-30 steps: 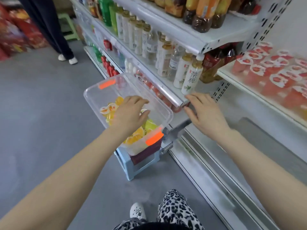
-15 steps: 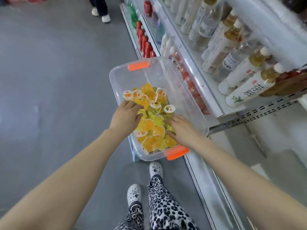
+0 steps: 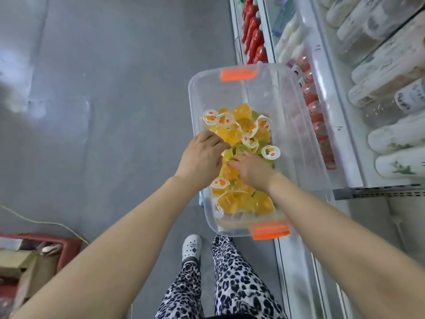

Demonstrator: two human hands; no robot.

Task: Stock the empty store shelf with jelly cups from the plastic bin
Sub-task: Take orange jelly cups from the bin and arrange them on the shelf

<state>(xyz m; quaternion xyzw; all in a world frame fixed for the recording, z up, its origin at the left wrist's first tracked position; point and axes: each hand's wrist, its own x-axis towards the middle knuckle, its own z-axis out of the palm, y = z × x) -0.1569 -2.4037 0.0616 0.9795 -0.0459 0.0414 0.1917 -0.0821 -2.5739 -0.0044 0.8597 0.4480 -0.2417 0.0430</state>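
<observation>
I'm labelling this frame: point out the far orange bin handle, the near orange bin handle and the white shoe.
far orange handle (image 3: 238,74), head view, its middle
near orange handle (image 3: 271,231), head view, its middle
white shoe (image 3: 192,247), head view, its top

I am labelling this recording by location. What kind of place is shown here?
Most likely a small shop aisle: long white shelves carry rows of bottled drinks and red bottles, and a clear plastic bin of jelly cups stands beside them.

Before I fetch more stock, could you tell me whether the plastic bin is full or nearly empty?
Partly full: jelly cups cover the plastic bin floor's near part; its far end is bare.
</observation>
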